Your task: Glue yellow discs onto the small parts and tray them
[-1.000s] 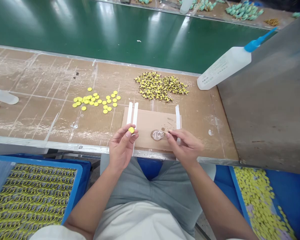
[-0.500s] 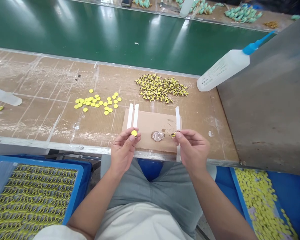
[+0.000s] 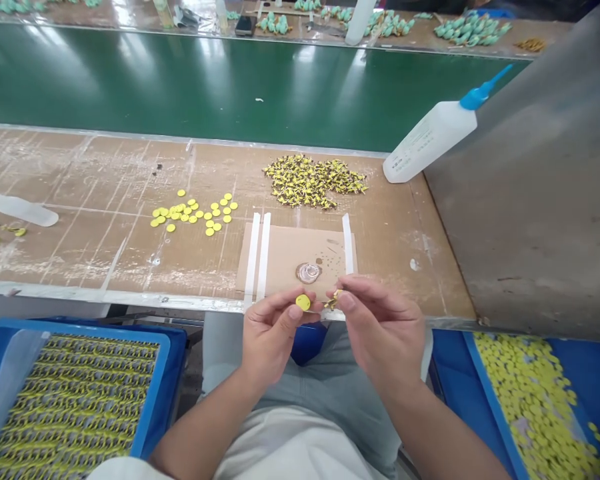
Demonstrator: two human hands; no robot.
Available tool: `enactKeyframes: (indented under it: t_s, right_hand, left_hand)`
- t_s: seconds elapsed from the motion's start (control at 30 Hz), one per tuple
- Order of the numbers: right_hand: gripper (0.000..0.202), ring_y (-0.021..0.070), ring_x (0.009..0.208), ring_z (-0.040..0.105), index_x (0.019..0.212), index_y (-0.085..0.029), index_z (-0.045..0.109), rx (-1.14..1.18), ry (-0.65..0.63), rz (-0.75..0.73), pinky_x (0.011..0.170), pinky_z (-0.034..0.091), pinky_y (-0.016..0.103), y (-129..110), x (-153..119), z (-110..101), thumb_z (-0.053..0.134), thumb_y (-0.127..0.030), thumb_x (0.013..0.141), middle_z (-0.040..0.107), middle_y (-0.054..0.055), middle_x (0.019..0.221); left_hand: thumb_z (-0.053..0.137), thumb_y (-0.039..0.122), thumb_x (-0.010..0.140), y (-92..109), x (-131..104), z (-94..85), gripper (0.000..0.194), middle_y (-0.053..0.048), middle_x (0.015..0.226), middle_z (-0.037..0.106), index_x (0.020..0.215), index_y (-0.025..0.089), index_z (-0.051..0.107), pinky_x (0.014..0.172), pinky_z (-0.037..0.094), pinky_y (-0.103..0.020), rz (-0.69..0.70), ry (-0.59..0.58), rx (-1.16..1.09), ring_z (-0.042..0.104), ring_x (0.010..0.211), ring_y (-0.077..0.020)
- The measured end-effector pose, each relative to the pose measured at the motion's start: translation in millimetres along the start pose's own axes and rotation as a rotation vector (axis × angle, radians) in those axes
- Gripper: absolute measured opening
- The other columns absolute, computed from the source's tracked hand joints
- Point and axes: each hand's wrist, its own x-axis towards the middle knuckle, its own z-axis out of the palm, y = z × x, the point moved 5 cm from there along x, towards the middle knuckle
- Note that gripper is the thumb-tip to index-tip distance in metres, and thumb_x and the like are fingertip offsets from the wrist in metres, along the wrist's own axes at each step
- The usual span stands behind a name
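- The left hand [image 3: 270, 333] is pinching a small yellow disc [image 3: 303, 302] between thumb and fingertips, holding it just above the near edge of the workbench [image 3: 80, 200].
- The right hand [image 3: 380, 327] is gripping a small yellow-and-dark piece [image 3: 334, 300] between thumb and forefinger, its tip pointing toward the disc.
- The disc and the small piece are sitting just beside each other; whether they are touching cannot be told.
- Both hands are hovering over the person's lap, in front of a cardboard sheet [image 3: 285, 250] lying on the workbench.
- A clear puddle of glue [image 3: 309, 272] is resting on the cardboard sheet, just beyond the two hands.
- White strips [image 3: 258, 253] are lying along the left and right sides of the sheet.
- Loose yellow discs [image 3: 195, 210] are lying scattered to the left of the sheet, and a heap of yellow-and-dark pieces [image 3: 313, 180] is lying behind it.
- A white bottle with a blue nozzle [image 3: 433, 137] is leaning against a grey metal panel [image 3: 530, 200] at the right.
- A blue tray of finished rows [image 3: 70, 393] is standing at lower left; a blue tray of yellow discs [image 3: 535, 400] is standing at lower right.
- A green conveyor belt [image 3: 205, 87] is lying beyond the workbench.
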Motion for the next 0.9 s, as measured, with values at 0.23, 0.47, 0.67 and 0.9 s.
enactKeyframes:
  t_s: [0.23, 0.47, 0.67, 0.9]
  right_hand:
    - [0.014, 0.0179, 0.082, 0.075, 0.096, -0.026, 0.081, -0.066, 0.016, -0.063, 0.08, 0.065, 0.026, -2, -8, -6, 0.083, -0.017, 0.087, 0.077, 0.003, 0.093]
    - [0.021, 0.0207, 0.079, 0.074, 0.099, -0.027, 0.08, -0.236, 0.006, -0.231, 0.074, 0.067, 0.033, -14, -13, -8, 0.08, -0.01, 0.087, 0.076, 0.002, 0.093]
    - [0.026, 0.0208, 0.079, 0.074, 0.102, -0.03, 0.08, -0.282, -0.007, -0.285, 0.072, 0.066, 0.033, -16, -13, -10, 0.079, -0.009, 0.087, 0.076, 0.001, 0.094]
    - [0.029, 0.0216, 0.08, 0.073, 0.103, -0.031, 0.08, -0.325, -0.026, -0.323, 0.071, 0.065, 0.034, -15, -14, -9, 0.078, -0.007, 0.086, 0.076, 0.001, 0.094]
  left_hand:
    - [0.079, 0.026, 0.085, -3, -5, 8.5, 0.018, -0.006, 0.103, 0.081, 0.103, 0.026, 0.082, 0.082, 0.067, -0.029, -0.013, 0.009, 0.017, 0.077, 0.099, -0.024]
    - [0.081, 0.025, 0.084, -4, -7, 10.4, 0.016, -0.005, 0.098, 0.081, 0.099, 0.026, 0.083, 0.083, 0.066, -0.026, -0.001, 0.049, 0.04, 0.078, 0.094, -0.0201]
    - [0.079, 0.024, 0.086, -6, -7, 11.6, 0.017, -0.005, 0.102, 0.081, 0.102, 0.026, 0.082, 0.085, 0.066, -0.029, 0.011, 0.03, 0.057, 0.077, 0.097, -0.0211]
    - [0.077, 0.023, 0.087, -5, -7, 9.8, 0.017, -0.003, 0.103, 0.08, 0.103, 0.028, 0.082, 0.089, 0.065, -0.028, 0.024, 0.015, 0.072, 0.076, 0.1, -0.0192]
